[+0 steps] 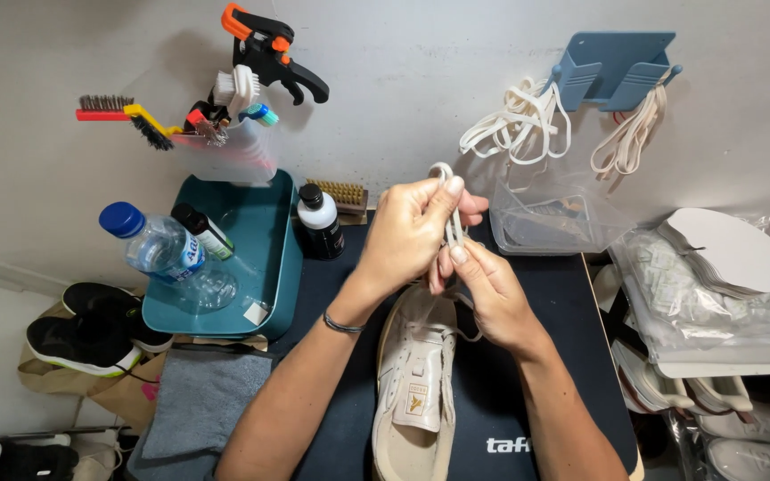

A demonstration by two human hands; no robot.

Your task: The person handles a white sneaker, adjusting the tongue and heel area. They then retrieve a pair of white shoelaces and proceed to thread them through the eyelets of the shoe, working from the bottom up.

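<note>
At the centre of the frame the fingers (pixel 453 191) of the left hand (pixel 410 230) are closed around a white shoelace (pixel 446 198), its loop poking up above the thumb; the right hand (pixel 490 289), just below and touching it, pinches the same lace between thumb and forefinger. The lace runs down to a cream sneaker (pixel 413 392) lying toe-up on the dark bench (pixel 545 356) in the lower middle (its tongue flopped forward). A thin bracelet (pixel 342 324) circles the left wrist. Left of centre a teal tray (pixel 269 258) holds a clear water bottle (pixel 158 245) with a blue cap, and a black bottle (pixel 321 223) stands just beside the tray. A clear plastic tub (pixel 554 223) sits right of the hands. More white laces (pixel 519 120) hang from a blue wall holder (pixel 612 67) at upper right
</note>
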